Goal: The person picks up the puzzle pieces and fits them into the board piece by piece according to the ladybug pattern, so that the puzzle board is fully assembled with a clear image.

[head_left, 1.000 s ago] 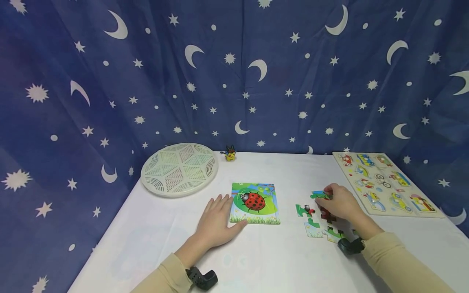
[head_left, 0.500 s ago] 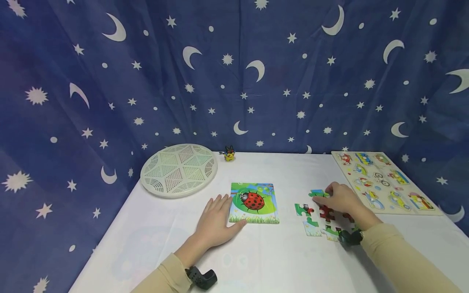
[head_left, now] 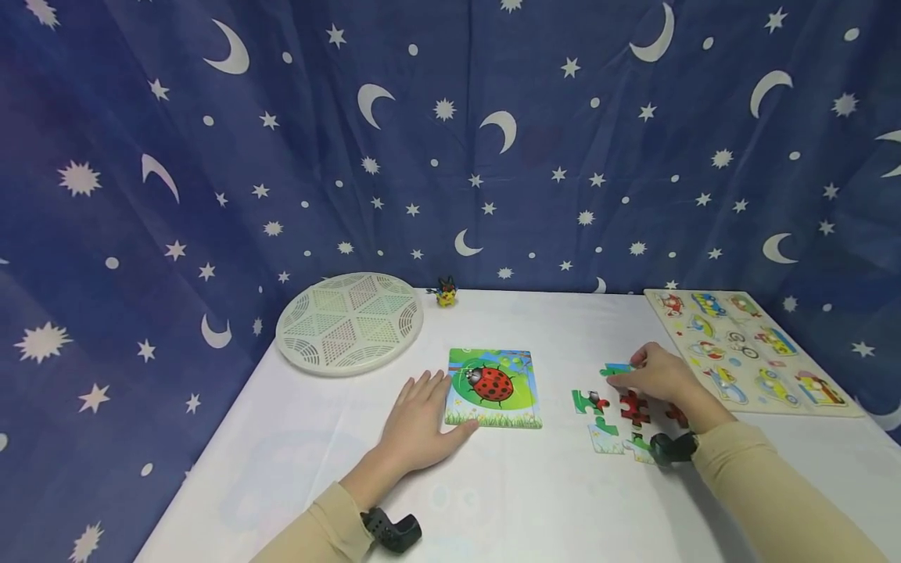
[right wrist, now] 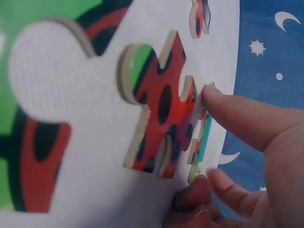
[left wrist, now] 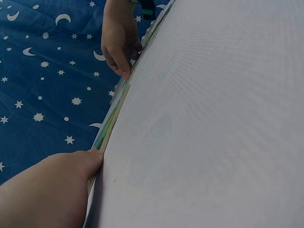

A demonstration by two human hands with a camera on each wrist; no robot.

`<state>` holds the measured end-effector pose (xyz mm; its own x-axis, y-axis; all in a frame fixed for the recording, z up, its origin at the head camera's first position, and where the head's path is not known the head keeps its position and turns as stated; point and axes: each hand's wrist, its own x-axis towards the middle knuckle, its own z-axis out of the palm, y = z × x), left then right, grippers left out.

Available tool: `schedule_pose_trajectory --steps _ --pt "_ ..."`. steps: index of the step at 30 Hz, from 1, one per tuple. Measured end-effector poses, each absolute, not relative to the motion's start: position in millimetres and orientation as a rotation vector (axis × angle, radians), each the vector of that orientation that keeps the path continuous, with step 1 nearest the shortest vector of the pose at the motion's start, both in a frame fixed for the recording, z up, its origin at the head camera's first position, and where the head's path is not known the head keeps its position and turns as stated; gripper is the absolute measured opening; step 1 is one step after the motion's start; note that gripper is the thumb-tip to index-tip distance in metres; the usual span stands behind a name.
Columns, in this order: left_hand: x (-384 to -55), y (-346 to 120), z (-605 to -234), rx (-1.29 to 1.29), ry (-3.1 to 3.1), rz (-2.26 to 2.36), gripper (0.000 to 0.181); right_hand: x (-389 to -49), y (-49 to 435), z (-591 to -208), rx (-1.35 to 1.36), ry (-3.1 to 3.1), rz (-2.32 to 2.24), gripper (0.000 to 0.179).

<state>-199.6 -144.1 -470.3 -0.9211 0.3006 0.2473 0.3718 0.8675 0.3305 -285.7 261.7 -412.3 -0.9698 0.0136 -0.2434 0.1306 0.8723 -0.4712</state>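
A big dark blue cloth with white moons and stars (head_left: 535, 78) hangs at 12 o'clock, behind my white cloth-covered counter (head_left: 521, 500). In my clock, the ladybug picture is the middle and 12 is far from me. A flat tan wooden board with bright toy-vehicle pictures (head_left: 753, 375) lies between 2 and 3 o'clock. A round pale tray full of tiny holes (head_left: 362, 328) is at 10 o'clock.

My left hand (head_left: 415, 430) is at 8 o'clock, spread flat, gripping nothing. It touches the 9 o'clock edge of the thin square board with a red ladybug on green (head_left: 493, 389). My right hand (head_left: 665, 381) is at 3 o'clock, bent and nearly closed. Its thumb and fingertips pinch a small green and blue puzzle piece (head_left: 615, 369).

A little yellow and black toy figure (head_left: 446, 295) stands at 11 o'clock. Around the pinched piece, a red puzzle piece with black spots (head_left: 635, 408) lies at 5 o'clock, a white and green grass piece (head_left: 607, 440) at 6, and a green piece with the ladybug's head (head_left: 584, 402) at 8.
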Motion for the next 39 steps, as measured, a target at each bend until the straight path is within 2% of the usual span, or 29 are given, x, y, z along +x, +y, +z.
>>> schedule_pose_trajectory --steps 4,10,17,26,39 --pt "-199.3 -144.1 -469.3 -0.515 -2.861 -0.558 0.094 -286.2 262.1 -411.1 0.132 2.778 -0.731 0.082" --pt "-197.9 -143.6 -467.8 -0.521 -2.847 -0.582 0.094 -285.3 261.3 -411.4 0.117 2.795 -0.74 0.069" --pt "-197.6 -142.5 -467.9 -0.526 -2.84 -0.581 0.093 -284.7 258.3 -408.3 0.071 2.849 -0.734 0.062" --pt "-197.3 -142.4 -466.9 -0.516 -2.835 -0.588 0.092 -288.8 239.9 -409.1 -0.039 2.839 -0.787 0.033" --pt "-197.0 -142.5 -468.7 -0.51 -2.839 -0.593 0.093 -292.3 199.7 -405.7 -0.131 2.7 -1.085 0.032"
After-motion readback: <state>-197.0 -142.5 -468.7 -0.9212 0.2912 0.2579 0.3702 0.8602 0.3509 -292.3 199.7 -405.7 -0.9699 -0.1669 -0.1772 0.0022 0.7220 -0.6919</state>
